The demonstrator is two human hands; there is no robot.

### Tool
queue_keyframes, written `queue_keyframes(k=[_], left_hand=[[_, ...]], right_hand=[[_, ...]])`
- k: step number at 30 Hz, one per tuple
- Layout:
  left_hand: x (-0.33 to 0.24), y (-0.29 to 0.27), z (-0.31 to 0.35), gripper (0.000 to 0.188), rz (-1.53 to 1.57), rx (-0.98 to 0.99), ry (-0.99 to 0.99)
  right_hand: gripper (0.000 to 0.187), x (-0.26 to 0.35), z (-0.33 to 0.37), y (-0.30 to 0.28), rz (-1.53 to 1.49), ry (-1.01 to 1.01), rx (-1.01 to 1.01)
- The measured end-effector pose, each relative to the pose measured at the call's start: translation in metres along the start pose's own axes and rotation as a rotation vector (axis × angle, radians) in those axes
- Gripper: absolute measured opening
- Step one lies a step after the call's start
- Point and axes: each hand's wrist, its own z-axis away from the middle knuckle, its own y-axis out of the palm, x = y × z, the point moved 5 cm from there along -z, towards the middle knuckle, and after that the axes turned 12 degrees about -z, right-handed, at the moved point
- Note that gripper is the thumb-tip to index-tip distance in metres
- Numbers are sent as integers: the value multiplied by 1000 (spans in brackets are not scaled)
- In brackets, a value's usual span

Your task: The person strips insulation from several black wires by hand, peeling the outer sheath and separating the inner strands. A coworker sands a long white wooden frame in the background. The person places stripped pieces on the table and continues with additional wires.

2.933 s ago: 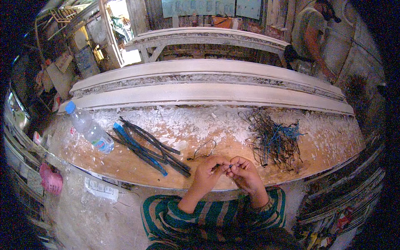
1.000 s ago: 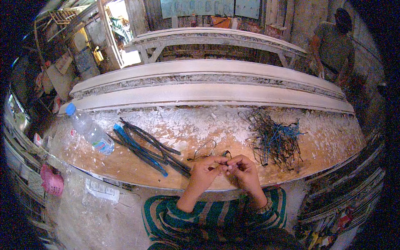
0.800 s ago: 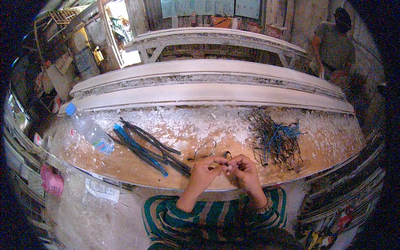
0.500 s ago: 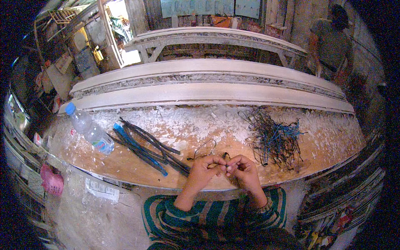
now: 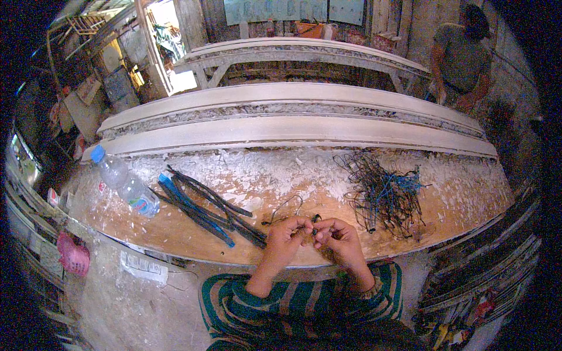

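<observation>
Close together at the table's near edge, my left hand [image 5: 285, 238] and my right hand [image 5: 339, 240] both pinch a small piece of black cord [image 5: 316, 220]. Most of the cord is hidden by my fingers. Just beyond my left hand, a thin dark cord loop [image 5: 300, 201] rests on the wood. Long black and blue strips [image 5: 199, 207] lie bunched to the left, their near ends reaching my left wrist. On the right side sits a tangled heap of thin black and blue cords [image 5: 383, 196].
A clear plastic bottle [image 5: 126, 182] with a blue cap lies on the left of the wooden tabletop [image 5: 281, 251]. White flakes cover its far part. Long pale boards [image 5: 304, 128] stretch across behind. Far right, another person [image 5: 462, 58] stands. A pink bag [image 5: 73, 254] is low left.
My fingertips have shifted slightly around the black cord, and my right hand has moved a little left. The person in the back right has changed posture.
</observation>
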Motion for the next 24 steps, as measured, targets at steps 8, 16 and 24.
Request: queue_keyframes(k=[8, 16, 24], left_hand=[[-8, -6, 4, 8, -128, -208, 81], [-4, -5, 3, 6, -15, -187, 136], [-5, 3, 2, 21, 277, 59, 54]], right_hand=[[19, 2, 3, 7, -82, 34, 56], [19, 7, 4, 10, -204, -65, 65], [21, 1, 3, 8, -340, -70, 73]])
